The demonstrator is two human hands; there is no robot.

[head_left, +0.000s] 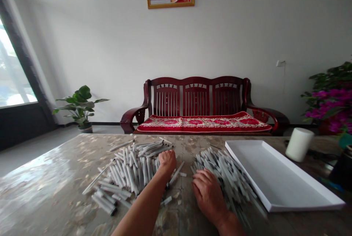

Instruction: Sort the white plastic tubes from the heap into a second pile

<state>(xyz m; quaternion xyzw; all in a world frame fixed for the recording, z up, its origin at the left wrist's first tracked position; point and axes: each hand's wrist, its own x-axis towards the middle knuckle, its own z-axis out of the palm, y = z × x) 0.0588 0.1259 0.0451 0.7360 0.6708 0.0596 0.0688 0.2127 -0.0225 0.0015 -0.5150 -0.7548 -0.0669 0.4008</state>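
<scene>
Two heaps of thin white and grey pen-like tubes lie on a marbled table. My left hand reaches into the right edge of the left heap, its fingers curled down among the tubes. My right hand rests palm down on the near left edge of the right heap, its fingers bent onto the tubes. What either hand grips is hidden under the fingers. A few loose tubes lie between the two hands.
A shallow white tray lies to the right of the right heap. A white cylinder stands behind it. A dark object and purple flowers are at the far right. Beyond the table are a wooden bench and a potted plant.
</scene>
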